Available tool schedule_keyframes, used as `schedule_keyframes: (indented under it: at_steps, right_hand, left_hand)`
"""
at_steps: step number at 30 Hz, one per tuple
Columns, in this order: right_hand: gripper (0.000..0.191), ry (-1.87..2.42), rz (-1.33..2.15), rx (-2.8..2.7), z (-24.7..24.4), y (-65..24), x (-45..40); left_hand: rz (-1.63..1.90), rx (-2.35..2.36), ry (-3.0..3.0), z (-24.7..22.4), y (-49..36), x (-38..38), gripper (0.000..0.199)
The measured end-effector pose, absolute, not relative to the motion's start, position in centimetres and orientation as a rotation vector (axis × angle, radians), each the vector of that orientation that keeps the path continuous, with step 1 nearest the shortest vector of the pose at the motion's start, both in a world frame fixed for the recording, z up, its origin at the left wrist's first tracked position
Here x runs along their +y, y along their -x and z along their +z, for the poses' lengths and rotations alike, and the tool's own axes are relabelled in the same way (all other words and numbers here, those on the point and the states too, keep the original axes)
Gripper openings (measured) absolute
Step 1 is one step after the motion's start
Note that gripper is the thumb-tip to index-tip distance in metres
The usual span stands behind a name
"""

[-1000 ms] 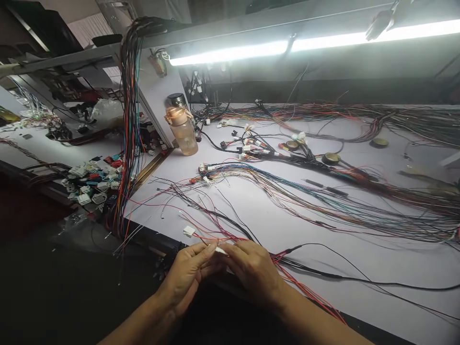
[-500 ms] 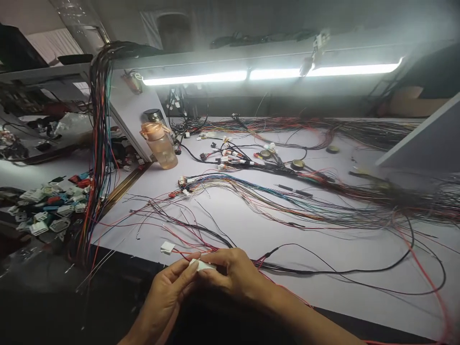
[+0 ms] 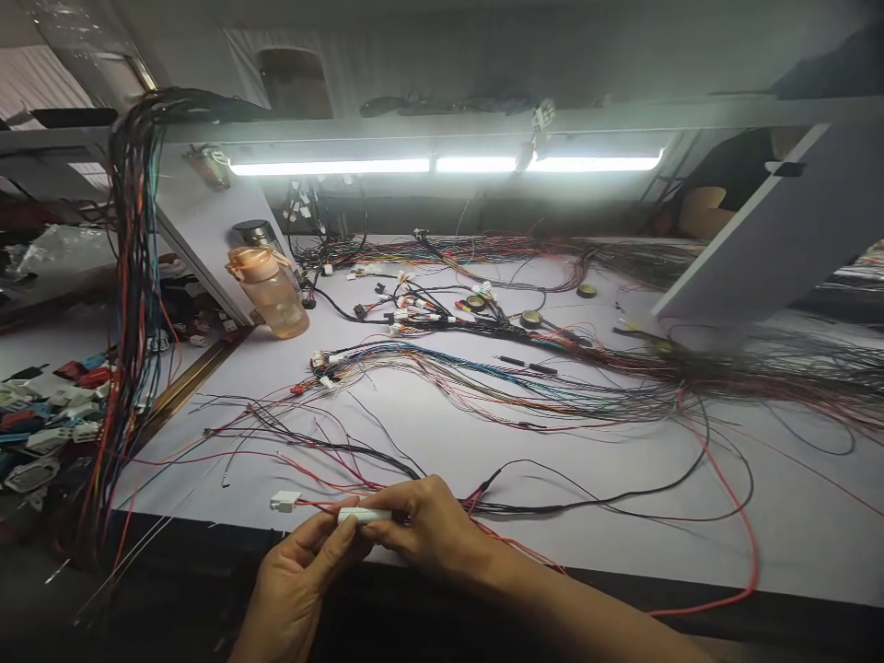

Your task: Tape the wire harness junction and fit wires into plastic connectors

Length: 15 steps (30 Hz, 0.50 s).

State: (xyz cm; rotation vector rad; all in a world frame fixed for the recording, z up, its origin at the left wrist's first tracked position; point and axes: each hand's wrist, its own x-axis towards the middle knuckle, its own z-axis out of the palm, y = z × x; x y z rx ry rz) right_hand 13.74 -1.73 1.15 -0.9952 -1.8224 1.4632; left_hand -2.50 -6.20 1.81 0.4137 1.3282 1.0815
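Between my two hands is a white plastic connector (image 3: pixel 365 516), held just above the table's front edge. My left hand (image 3: pixel 304 564) pinches its left end with the thumb in front. The fingers of my right hand (image 3: pixel 432 529) are closed on its right end. Just left of them a second white connector housing (image 3: pixel 284 501) lies on the table, with red wires (image 3: pixel 316 504) running from it toward my hands. Behind my fingers pass red and black wires (image 3: pixel 331 456); where they meet the held connector is hidden.
Wire bundles (image 3: pixel 539 396) stretch across the white table (image 3: pixel 442 442). A peach water bottle (image 3: pixel 273 299) stands at the back left. Hanging wires (image 3: pixel 134 304) drape over the left edge, beside a heap of loose connectors (image 3: pixel 48 414). Tape rolls (image 3: pixel 530 319) lie further back.
The view has turned to the right, so the scene shifts left. Both hands keep their hold on the white connector, which now looks more level.
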Motion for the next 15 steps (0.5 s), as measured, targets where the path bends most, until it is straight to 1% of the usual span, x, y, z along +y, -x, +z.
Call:
schedule_keyframes:
  at_steps: [5, 9, 15]
  right_hand:
    - [0.029, 1.008, 1.439, -1.775, 1.2, -13.6, -2.0]
    - [0.029, 1.080, 1.386, -1.895, 1.6, -13.8, -2.2]
    - [0.035, 1.257, 1.129, -2.112, 1.1, -13.4, -1.9]
  left_hand:
    - [1.095, 1.310, -0.435, 1.6, 2.6, -6.0, 0.047]
    - [1.116, 1.380, -0.505, 1.4, 2.6, -6.0, 0.047]
    - [1.141, 1.519, -0.692, -0.2, 3.5, -6.1, 0.053]
